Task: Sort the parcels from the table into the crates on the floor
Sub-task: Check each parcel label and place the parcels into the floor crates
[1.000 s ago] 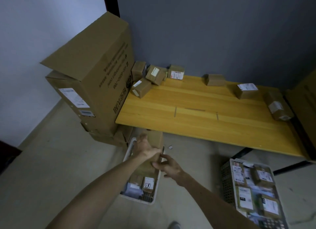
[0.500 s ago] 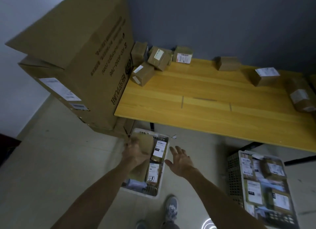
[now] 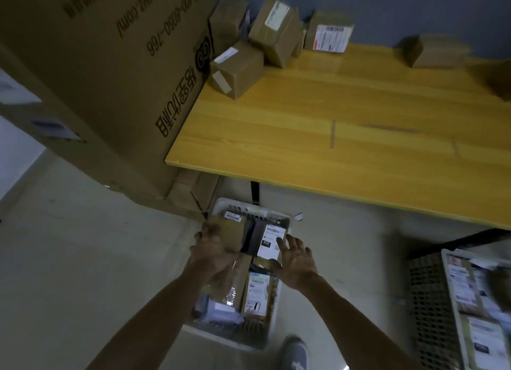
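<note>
My left hand (image 3: 211, 252) grips a plain brown parcel (image 3: 231, 233) and holds it low over the far end of the white crate (image 3: 221, 331) on the floor. My right hand (image 3: 294, 260) is spread open, its fingers touching a dark parcel with a white label (image 3: 269, 241) in that crate. Several labelled parcels fill the crate. On the yellow table (image 3: 331, 137), several brown parcels (image 3: 276, 33) are piled at the back left corner, and one more parcel (image 3: 437, 51) lies further right.
A large cardboard box (image 3: 105, 74) leans against the table's left end, with smaller boxes under it. A second crate (image 3: 470, 300) holding labelled parcels stands on the floor at the right. My shoe (image 3: 297, 353) is beside the white crate. A black table leg (image 3: 255, 192) stands behind the crate.
I have bent lower, so the crate is nearer. My left hand has lowered the brown parcel into the crate's far end. My right hand has let go and reached to the labelled parcel.
</note>
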